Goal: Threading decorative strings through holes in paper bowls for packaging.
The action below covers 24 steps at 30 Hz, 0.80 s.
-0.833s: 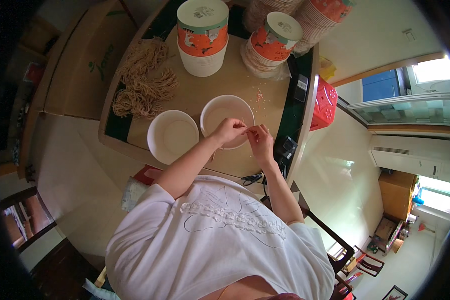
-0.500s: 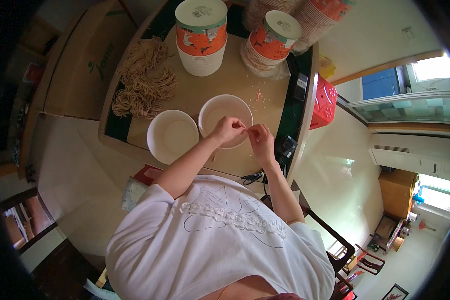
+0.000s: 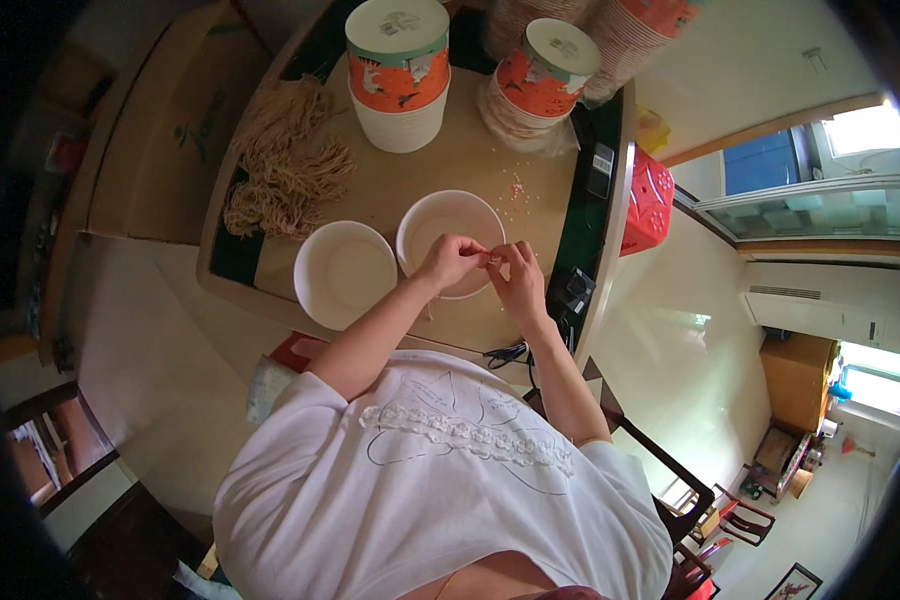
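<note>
My left hand (image 3: 454,263) is closed in a pinch over the right-hand white paper tub (image 3: 435,208). Fingertip to fingertip with it, my right hand (image 3: 519,275) pinches too, at that tub's right rim. What lies between the fingers is too small to make out. Below my left wrist hangs a thin tan strand (image 3: 430,311), its upper end hidden. A second white paper tub (image 3: 345,275) stands just left of the first, and its inside shows only pale walls and bottom. Tiny pink and white beads (image 3: 516,190) lie scattered on the cardboard beyond my right hand.
A heap of tan cords (image 3: 288,160) covers the table's left side. Stacked orange-and-white tubs (image 3: 400,85) rise at the back, with a bagged stack (image 3: 542,75) beside them. Small black devices (image 3: 575,290) line the right edge. A red plastic stool (image 3: 648,203) stands beyond it.
My right hand has shifted slightly left and up, and its fingertips now press against those of my left hand. The left hand stays nearly in place.
</note>
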Each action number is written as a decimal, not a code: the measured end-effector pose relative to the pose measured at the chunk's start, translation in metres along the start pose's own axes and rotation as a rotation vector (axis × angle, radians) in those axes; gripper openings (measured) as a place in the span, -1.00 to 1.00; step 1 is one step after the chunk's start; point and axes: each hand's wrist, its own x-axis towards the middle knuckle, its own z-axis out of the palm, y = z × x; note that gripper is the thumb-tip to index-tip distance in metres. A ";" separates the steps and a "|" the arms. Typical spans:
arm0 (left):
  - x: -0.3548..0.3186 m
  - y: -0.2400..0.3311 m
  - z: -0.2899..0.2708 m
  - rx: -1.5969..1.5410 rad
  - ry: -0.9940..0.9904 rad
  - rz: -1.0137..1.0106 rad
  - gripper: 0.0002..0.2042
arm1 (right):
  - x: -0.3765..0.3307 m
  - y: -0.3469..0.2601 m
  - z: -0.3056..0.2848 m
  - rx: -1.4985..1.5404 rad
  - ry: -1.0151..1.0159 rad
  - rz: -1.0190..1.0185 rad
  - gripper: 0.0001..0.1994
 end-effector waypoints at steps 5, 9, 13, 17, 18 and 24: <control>-0.005 0.003 -0.003 0.048 0.017 0.068 -0.89 | -0.001 0.004 0.001 0.044 -0.055 0.083 -0.90; -0.010 0.009 -0.003 0.113 0.047 0.129 -0.87 | -0.001 0.000 -0.001 0.045 -0.067 0.107 -0.90; -0.015 0.026 -0.001 0.252 0.089 0.123 -0.89 | 0.002 -0.007 -0.001 0.053 -0.028 0.098 -0.90; -0.014 0.023 -0.001 0.255 0.084 0.141 -0.88 | 0.001 -0.004 0.000 0.077 0.000 0.063 -0.88; -0.014 0.023 -0.001 0.261 0.087 0.142 -0.88 | 0.001 -0.002 0.000 0.077 0.000 0.064 -0.88; -0.016 0.030 0.000 0.319 0.082 0.179 -0.91 | 0.000 -0.002 -0.001 0.040 -0.007 0.040 -0.90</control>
